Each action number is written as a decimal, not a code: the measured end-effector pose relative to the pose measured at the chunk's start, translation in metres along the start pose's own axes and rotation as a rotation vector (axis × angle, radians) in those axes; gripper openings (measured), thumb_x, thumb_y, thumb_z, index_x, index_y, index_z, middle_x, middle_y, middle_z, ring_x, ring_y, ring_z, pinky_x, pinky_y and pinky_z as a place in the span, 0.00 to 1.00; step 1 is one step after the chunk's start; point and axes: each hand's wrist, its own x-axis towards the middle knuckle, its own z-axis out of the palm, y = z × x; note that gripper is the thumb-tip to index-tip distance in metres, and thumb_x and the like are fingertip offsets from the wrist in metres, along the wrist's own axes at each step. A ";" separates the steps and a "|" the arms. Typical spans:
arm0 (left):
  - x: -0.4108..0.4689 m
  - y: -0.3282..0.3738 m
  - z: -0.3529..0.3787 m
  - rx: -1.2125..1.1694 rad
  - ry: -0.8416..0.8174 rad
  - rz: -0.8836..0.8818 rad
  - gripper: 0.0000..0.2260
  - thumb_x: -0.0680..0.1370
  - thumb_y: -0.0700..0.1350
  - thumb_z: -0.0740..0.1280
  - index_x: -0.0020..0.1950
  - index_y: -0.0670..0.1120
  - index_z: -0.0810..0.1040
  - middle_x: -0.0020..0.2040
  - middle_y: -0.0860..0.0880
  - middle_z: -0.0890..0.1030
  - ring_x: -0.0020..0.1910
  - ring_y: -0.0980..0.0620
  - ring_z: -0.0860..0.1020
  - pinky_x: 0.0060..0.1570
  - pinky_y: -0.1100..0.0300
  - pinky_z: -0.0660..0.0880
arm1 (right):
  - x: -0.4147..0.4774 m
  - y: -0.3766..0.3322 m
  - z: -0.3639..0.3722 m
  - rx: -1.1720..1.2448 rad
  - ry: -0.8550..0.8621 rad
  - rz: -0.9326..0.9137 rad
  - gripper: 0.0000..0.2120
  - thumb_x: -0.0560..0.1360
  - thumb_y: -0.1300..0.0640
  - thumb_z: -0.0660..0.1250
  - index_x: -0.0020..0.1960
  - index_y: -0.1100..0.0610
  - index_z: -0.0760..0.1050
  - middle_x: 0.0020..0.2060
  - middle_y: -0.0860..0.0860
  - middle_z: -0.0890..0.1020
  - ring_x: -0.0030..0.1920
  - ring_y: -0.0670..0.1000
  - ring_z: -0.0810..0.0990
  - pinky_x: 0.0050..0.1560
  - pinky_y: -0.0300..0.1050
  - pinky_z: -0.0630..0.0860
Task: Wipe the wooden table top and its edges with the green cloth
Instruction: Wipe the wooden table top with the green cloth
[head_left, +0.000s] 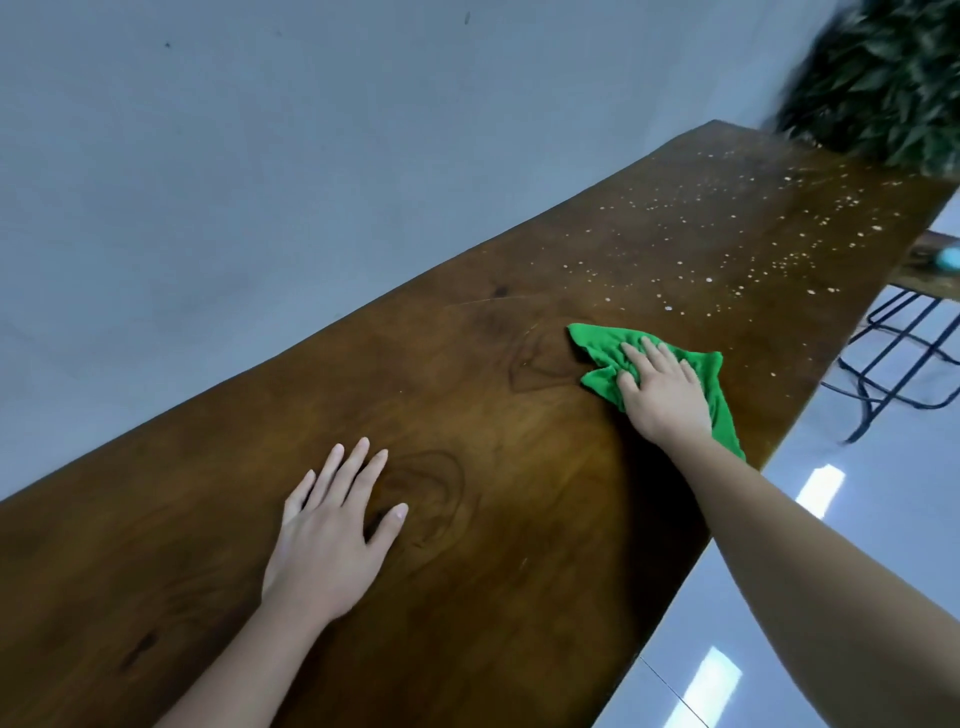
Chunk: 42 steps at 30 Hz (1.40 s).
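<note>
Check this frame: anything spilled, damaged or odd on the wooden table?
Yes. Pale specks are scattered over the far end of the table top, beyond the green cloth under the right hand. The near part looks clean; the left hand rests flat there.

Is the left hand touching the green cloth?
Apart. The head view shows the left hand flat on bare table, clear wood separating it from the green cloth.

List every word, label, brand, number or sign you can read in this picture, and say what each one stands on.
None: no readable text anywhere. The green cloth, the wooden table top, the wall, the plant and the stool carry no visible lettering.
</note>
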 end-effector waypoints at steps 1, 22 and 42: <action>0.000 0.000 0.000 0.002 -0.001 0.004 0.41 0.81 0.77 0.32 0.91 0.62 0.49 0.91 0.58 0.45 0.90 0.54 0.43 0.89 0.46 0.47 | -0.007 -0.002 0.001 -0.003 0.007 0.041 0.30 0.89 0.40 0.46 0.90 0.45 0.54 0.90 0.48 0.51 0.90 0.52 0.47 0.88 0.57 0.45; 0.083 0.101 0.012 0.004 -0.029 0.204 0.40 0.81 0.76 0.30 0.91 0.62 0.45 0.92 0.58 0.43 0.90 0.53 0.41 0.89 0.45 0.47 | -0.110 0.019 0.002 0.030 -0.121 -0.519 0.27 0.90 0.39 0.53 0.88 0.39 0.58 0.89 0.39 0.52 0.89 0.43 0.45 0.88 0.49 0.40; 0.227 0.249 0.021 0.031 -0.011 0.137 0.37 0.83 0.75 0.33 0.91 0.63 0.46 0.91 0.59 0.43 0.90 0.55 0.41 0.89 0.45 0.47 | 0.193 0.251 -0.080 0.000 0.019 -0.102 0.28 0.89 0.38 0.49 0.88 0.39 0.57 0.89 0.46 0.55 0.89 0.49 0.49 0.88 0.53 0.46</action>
